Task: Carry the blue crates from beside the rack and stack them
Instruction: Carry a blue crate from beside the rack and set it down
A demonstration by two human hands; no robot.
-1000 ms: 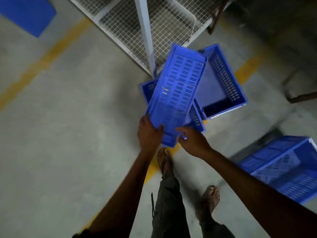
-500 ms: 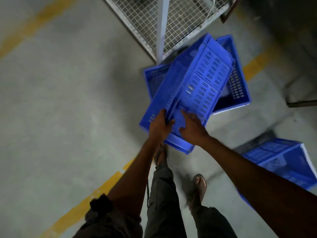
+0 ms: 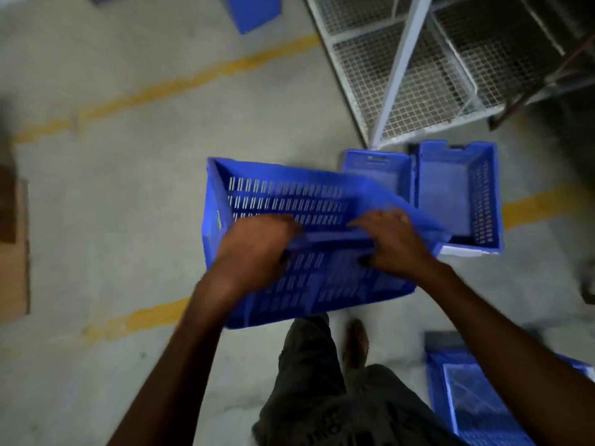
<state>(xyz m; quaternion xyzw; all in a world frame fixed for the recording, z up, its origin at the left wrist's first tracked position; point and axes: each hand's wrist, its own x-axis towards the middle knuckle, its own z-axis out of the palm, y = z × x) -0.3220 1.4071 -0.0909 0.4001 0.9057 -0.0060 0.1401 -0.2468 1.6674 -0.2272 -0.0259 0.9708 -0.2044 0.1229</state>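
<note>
One blue crate, long axis left-right, open side upward.

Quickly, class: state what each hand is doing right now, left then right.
Left hand: closed, gripping the blue crate by its near rim.
Right hand: closed, gripping the same rim.

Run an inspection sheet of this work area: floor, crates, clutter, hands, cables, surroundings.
Surface: concrete floor with worn yellow lines.
Job's things: carried crate held tilted; floor crate beside a second floor crate, both open side up at the rack's foot; blurred crate at lower right.
Clutter: cardboard at the left edge; blue block at the top.
Hands: left hand and right hand both grip the carried crate's near rim.
Cables: nothing seen.
Surroundings: wire-mesh rack at upper right.
</note>
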